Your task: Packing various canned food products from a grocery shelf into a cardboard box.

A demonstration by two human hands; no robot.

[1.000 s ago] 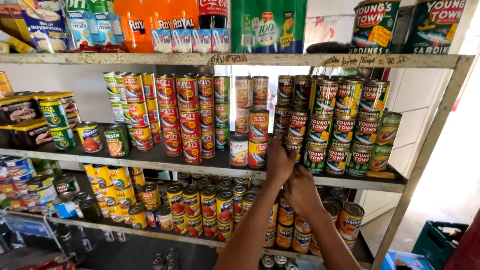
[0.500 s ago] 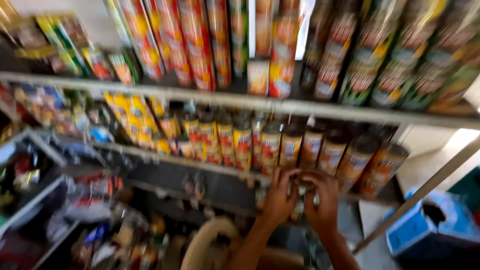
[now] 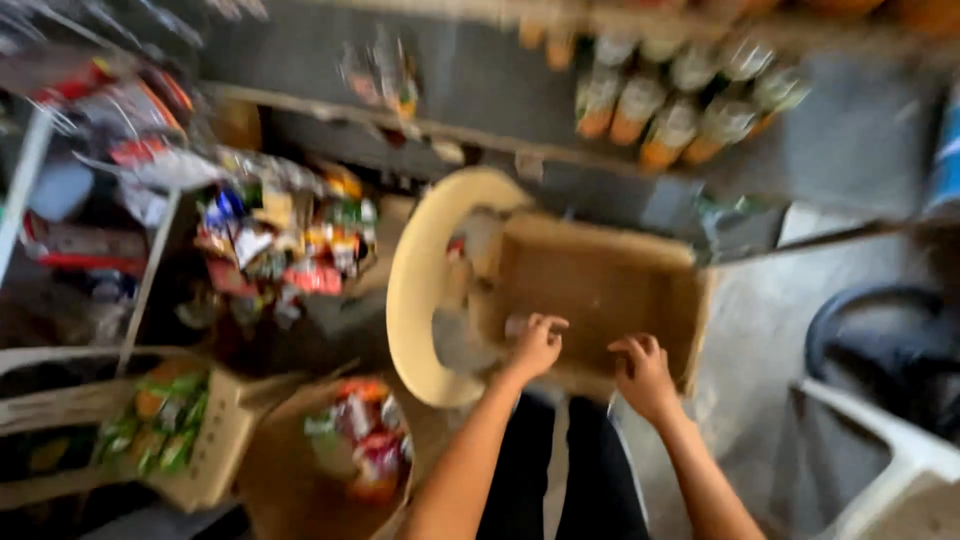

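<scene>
Two hands are reaching into the cardboard box (image 3: 600, 290): left hand (image 3: 535, 347) seemingly curling around something small at its near edge, right hand (image 3: 645, 375) loosely curled, empty. The box looks light, stiff; best gripped by its side walls.

Both hands (image 3: 590, 365) over cardboard box (image 3: 600, 290)

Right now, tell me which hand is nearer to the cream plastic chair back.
Left. The left hand reaches into the near edge of the cardboard box, close beside the cream chair back. The right hand is farther right, at the box's front edge.
</scene>
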